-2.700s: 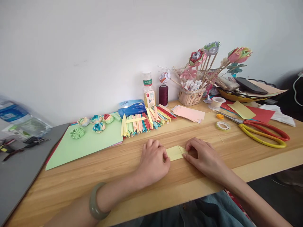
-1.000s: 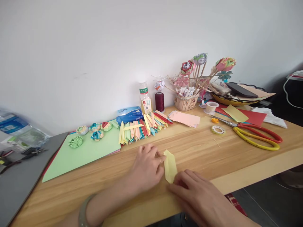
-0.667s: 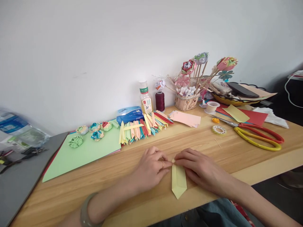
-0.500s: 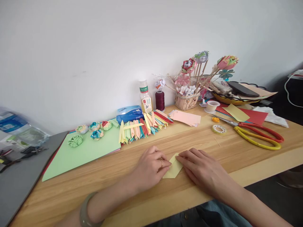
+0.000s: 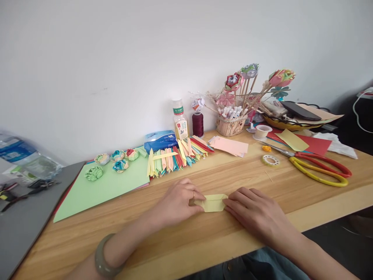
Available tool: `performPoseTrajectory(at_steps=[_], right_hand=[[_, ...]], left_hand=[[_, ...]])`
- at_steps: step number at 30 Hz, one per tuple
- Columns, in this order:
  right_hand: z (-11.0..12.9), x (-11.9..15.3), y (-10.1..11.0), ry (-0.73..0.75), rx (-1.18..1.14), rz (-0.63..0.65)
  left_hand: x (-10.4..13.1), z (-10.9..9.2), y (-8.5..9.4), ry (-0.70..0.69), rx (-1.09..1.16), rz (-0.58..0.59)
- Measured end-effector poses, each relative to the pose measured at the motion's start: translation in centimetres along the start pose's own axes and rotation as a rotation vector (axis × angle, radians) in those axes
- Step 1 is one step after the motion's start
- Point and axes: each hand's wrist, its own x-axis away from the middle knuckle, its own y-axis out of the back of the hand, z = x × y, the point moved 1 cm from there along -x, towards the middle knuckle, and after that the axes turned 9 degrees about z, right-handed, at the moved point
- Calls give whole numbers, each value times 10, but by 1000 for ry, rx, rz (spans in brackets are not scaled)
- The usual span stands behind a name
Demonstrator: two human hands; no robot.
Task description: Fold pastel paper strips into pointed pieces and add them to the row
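On the table [image 5: 239, 171], folded yellow paper [image 5: 214, 205], long axis left-to-right

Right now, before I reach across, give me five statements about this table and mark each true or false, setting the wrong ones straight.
1. The left hand and the right hand both touch the yellow paper. True.
2. The scissors stand upright in the flower basket. False: they lie flat on the table.
3. The dark red thread spool stands just right of the bottle in this view. True.
4. The bangle is on the right arm. False: it is around the left one.
5. Only two paper rosettes lie on the green sheet. False: five do.
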Motion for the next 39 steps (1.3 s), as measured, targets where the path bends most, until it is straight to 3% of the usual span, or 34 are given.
performPoseTrajectory(at_steps=[5,13,18,23,28,32,39], right_hand=[[-5,-1,-3,21,-16,-11],[-14,-10,4,41,-281,3],[-18,-11,0,117,-193,-80],[-19,-13,-4,140,-93,-129],[-19,-14,-1,132,-86,-113],[-18,-14,-1,69,-205,-54],[-17,-16,-8,-224,-582,69]], left_hand=[[4,-4,-3,17,-137,-49],[8,-9,-14,-149,-407,-185],[6,-6,-14,-206,-407,-271],[6,-4,-14,-193,-389,-264],[5,-2,-16,-280,-514,-262],[5,-3,-14,-192,-390,-249],[3,-6,-7,177,72,-161]])
